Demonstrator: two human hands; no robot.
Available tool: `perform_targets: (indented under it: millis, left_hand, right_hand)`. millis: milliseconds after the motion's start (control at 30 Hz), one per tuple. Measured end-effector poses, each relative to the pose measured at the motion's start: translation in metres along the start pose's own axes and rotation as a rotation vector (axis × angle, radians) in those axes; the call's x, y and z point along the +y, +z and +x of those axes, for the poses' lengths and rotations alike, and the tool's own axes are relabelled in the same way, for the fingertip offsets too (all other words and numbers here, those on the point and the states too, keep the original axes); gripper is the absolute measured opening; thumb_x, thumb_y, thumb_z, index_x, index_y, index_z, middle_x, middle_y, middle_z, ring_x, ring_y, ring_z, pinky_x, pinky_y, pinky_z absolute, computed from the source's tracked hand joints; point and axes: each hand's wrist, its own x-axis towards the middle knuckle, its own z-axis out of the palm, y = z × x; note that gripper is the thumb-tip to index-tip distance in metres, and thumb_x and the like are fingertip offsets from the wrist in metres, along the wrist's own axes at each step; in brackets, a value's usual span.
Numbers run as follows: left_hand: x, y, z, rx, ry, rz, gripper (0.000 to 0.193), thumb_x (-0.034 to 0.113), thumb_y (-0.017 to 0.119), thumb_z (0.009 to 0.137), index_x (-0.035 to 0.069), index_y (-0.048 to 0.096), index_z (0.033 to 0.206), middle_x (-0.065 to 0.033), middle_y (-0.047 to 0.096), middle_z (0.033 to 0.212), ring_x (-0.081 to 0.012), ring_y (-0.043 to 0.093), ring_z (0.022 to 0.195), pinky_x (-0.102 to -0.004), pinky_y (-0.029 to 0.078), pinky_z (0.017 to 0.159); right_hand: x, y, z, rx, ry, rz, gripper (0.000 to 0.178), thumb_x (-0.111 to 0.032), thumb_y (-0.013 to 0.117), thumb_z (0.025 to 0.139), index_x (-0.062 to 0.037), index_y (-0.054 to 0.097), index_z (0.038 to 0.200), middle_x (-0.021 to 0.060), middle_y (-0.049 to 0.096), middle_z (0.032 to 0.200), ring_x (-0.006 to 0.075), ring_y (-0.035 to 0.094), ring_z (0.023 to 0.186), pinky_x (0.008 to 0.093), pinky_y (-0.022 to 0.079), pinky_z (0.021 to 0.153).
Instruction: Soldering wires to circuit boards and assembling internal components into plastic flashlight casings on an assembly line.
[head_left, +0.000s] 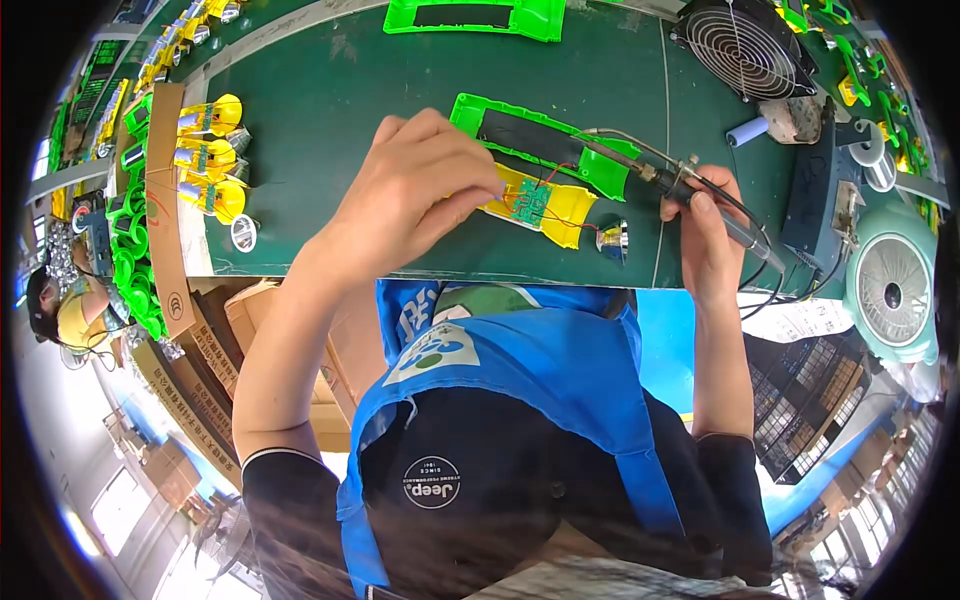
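Observation:
A yellow plastic part (560, 212) carrying a small green circuit board (530, 203) with thin red wires lies on the dark green table (330, 110), partly over a bright green plastic frame (600, 165). My left hand (420, 190) pinches the yellow part's left end, fingertips right by the board. My right hand (708, 230) grips the handle of a soldering iron (645, 172); its metal shaft slants up-left across the green frame, above the board. A small shiny metal cup (612, 240) sits just right of the yellow part.
A black fan (745, 45) stands at the back right, with a dark box unit (820, 190) and a mint-green fan (893, 290) on the right. Finished yellow pieces (210, 150) line the left side. Another green frame (475, 15) lies at the far edge. Cardboard boxes (200, 330) and another person (60, 310) are on the left.

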Motion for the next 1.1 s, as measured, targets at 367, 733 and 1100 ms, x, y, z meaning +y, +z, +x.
perform_targets:
  millis: [367,733,1100]
  left_hand:
    - [0.007,0.009,0.012,-0.013,0.093,0.074,0.020,0.009,0.076,0.066,0.015,0.066,0.082,0.0026,0.062,0.085,-0.0200,0.055,0.089,-0.0394,0.035,0.088]
    - [0.008,0.017,0.021,-0.197,-0.104,-0.013,0.014,0.007,0.070,0.069,0.013,0.061,0.077,0.0012,0.055,0.079,-0.0193,0.053,0.085,-0.0409,0.032,0.093]
    - [0.009,0.019,0.022,-0.212,-0.123,-0.002,0.013,0.006,0.070,0.072,0.011,0.059,0.077,0.0013,0.055,0.080,-0.0197,0.053,0.086,-0.0442,0.032,0.095]
  right_hand:
    - [-0.009,-0.003,0.015,-0.112,0.158,-0.037,0.026,-0.019,0.066,0.086,0.0025,0.056,0.098,0.0075,0.061,0.081,0.0128,0.060,0.068,0.0257,0.049,0.064]
    - [-0.019,0.004,0.023,-0.176,0.280,-0.212,0.034,-0.026,0.067,0.082,0.0030,0.054,0.094,0.0096,0.059,0.081,0.0138,0.059,0.061,0.0258,0.048,0.069]
    - [-0.019,0.003,0.023,-0.245,0.314,-0.190,0.022,-0.014,0.069,0.084,0.0023,0.058,0.095,0.0068,0.064,0.080,0.0106,0.064,0.067,0.0228,0.053,0.061]
